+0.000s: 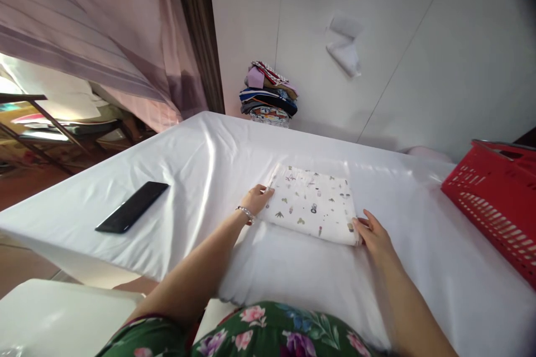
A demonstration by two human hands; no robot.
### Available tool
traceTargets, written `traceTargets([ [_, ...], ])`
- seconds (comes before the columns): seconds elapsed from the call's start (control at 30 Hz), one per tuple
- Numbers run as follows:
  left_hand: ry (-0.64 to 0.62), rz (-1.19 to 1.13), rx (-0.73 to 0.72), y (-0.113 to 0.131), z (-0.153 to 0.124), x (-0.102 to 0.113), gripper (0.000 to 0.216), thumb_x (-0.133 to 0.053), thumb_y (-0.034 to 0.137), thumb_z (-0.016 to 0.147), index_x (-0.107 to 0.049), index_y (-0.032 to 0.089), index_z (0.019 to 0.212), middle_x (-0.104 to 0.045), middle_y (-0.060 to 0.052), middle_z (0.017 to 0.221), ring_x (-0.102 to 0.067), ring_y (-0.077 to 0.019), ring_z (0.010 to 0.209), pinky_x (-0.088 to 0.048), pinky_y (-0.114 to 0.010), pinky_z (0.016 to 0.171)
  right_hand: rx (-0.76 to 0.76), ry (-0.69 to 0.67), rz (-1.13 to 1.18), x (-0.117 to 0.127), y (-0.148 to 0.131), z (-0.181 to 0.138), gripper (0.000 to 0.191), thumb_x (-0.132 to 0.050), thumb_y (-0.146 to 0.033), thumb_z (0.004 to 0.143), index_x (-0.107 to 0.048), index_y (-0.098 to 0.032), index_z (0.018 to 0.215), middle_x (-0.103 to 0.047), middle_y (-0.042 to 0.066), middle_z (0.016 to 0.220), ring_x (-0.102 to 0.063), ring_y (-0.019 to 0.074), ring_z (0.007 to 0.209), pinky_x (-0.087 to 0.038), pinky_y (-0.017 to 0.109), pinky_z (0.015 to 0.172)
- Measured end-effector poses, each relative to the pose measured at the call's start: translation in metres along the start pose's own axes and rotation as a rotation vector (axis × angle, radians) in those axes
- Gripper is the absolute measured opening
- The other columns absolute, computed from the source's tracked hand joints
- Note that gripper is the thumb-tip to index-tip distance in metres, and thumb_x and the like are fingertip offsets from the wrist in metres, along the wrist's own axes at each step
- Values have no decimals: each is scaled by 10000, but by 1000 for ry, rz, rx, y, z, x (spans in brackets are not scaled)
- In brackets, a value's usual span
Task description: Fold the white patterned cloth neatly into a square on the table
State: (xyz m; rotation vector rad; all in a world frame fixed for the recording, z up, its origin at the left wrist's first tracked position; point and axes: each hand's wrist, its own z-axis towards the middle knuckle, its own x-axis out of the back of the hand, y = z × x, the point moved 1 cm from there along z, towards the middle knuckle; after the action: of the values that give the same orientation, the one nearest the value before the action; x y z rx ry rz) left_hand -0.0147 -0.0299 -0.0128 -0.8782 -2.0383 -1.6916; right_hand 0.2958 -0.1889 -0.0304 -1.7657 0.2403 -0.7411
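A white folded cloth [312, 201], printed with small green, brown and dark figures, lies flat on the white-covered table in front of me. At its left edge is my left hand [255, 202], with the fingers closed on the fabric and a bracelet at the wrist. The lower right corner is pinched between thumb and fingers of my right hand [374, 234]. The cloth's layers show along its right side. Its exact kind cannot be made out.
A glossy black flat device [133, 207] rests on the table's [201, 189] left part. Folded clothes [270, 95] are stacked at the back against the wall. On the right stands a red plastic basket [498, 195]. A white stool or chair seat [67, 318] is at lower left.
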Motion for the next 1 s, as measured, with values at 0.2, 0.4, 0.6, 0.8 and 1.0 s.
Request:
traceTargets([
  [0.2,38,204,-93,4,-8,-7,434,-434,443,800,-473,197,1155,-637,-79,1000,-595,-195,911,-427,-276,766,31,60,8,2,-8,0,827,-685,-463,585,-424,-178,1316,-538,84,1124,-601,192,847,-508,263,685],
  [0.4,-54,259,-126,6,-18,-12,512,-447,464,787,-410,209,1229,-635,-68,998,-585,-216,939,-426,-289,757,-17,93,-52,12,6,14,813,-671,-445,565,-447,-173,1298,-541,81,1129,-590,197,854,-501,285,714],
  [0.6,130,315,-330,9,-23,-9,435,-485,427,794,-471,221,1177,-528,-62,1180,-528,-209,1039,-434,-310,825,255,103,-532,12,-4,10,648,-501,-416,722,-425,-166,1315,-444,84,1290,-509,255,1067,-440,395,896],
  [0.8,202,284,-657,12,-27,-17,256,-466,305,840,-565,193,1047,-563,-50,1094,-486,-185,1038,-427,-300,892,558,-98,-701,-30,-56,2,552,-407,-404,820,-411,-185,1326,-325,26,1393,-312,215,1282,-325,372,1045],
  [1.0,94,263,-685,6,-19,-16,164,-514,303,813,-632,193,845,-595,-39,930,-493,-181,939,-442,-289,818,836,-402,-784,-118,-95,22,516,-354,-377,880,-369,-175,1354,-260,41,1425,-220,189,1327,-205,377,1102],
])
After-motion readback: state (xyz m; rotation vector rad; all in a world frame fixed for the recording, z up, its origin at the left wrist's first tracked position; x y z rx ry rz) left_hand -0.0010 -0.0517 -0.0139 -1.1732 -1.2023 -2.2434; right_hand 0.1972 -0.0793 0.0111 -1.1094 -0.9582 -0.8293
